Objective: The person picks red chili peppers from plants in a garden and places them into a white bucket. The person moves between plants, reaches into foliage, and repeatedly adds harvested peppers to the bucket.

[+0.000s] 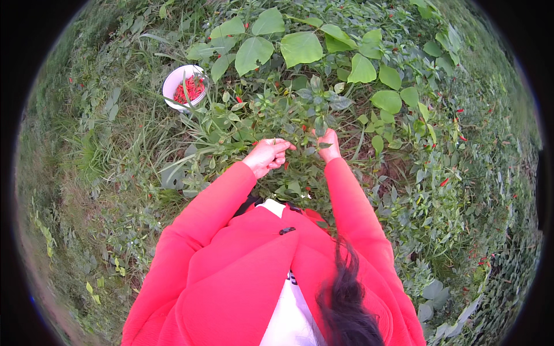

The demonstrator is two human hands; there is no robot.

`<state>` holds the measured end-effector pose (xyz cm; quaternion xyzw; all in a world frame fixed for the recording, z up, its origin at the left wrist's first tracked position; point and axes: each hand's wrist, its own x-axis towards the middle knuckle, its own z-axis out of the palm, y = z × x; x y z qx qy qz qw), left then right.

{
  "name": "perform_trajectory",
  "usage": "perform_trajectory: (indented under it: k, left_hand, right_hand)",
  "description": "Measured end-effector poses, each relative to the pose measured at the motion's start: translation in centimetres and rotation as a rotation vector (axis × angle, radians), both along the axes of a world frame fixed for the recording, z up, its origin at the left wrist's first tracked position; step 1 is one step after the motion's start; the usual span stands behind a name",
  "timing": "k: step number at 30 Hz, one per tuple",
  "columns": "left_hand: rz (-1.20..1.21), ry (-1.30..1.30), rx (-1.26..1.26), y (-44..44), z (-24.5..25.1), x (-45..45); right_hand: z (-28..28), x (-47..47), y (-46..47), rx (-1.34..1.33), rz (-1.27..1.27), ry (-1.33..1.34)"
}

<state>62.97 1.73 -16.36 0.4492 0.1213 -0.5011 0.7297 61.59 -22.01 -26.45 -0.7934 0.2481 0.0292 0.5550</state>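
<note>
Both my hands are in among the leaves of a chili pepper plant [318, 101] in front of my body. My left hand [269, 156] has its fingers bent together at the left side of the foliage; whether something small is pinched in them cannot be told. To its right, my right hand [329, 145] is at a leafy stem, its fingertips partly hidden by leaves. A red chili [286, 165] hangs just beside my left hand. Farther off to the upper left, a white bucket [172, 82] holds many red chilies [187, 90].
Broad-leaved green vines [301, 48] spread over the plants at the top. Long grass [143, 129] grows on the left, below the bucket. More chili plants [433, 194] with scattered red fruit stand on the right. Bare brown soil [391, 168] shows right of my right hand.
</note>
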Motion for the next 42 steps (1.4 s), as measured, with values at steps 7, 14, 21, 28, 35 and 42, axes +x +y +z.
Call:
perform_trajectory:
  k: [7, 14, 21, 28, 35, 42]
  left_hand:
    - [0.185, 0.13, 0.132, -2.3, -3.1, -1.1]
    - [0.094, 0.105, 0.109, -2.1, -4.4, -1.4]
    - [0.012, -0.219, 0.049, -1.1, -9.5, -1.6]
    - [-0.072, -0.307, 0.042, -1.7, -6.1, -1.5]
    - [0.279, -0.098, -0.17, 0.3, -1.1, 2.4]
    - [0.664, -0.268, -0.658, 12.3, 6.9, 9.6]
  right_hand:
    - [2.8, -4.2, 3.4, -0.122, 0.168, -0.208]
    - [0.4, -6.4, 2.6, 0.083, 0.188, -0.125]
    - [2.6, -5.5, 3.4, 0.484, 0.077, -0.01]
    - [1.0, -7.0, 2.0, 0.553, 0.033, -0.096]
    - [0.5, -7.8, -0.1, -0.006, -0.072, -0.041]
    - [6.7, -8.9, -0.9, 0.086, -0.182, 0.071]
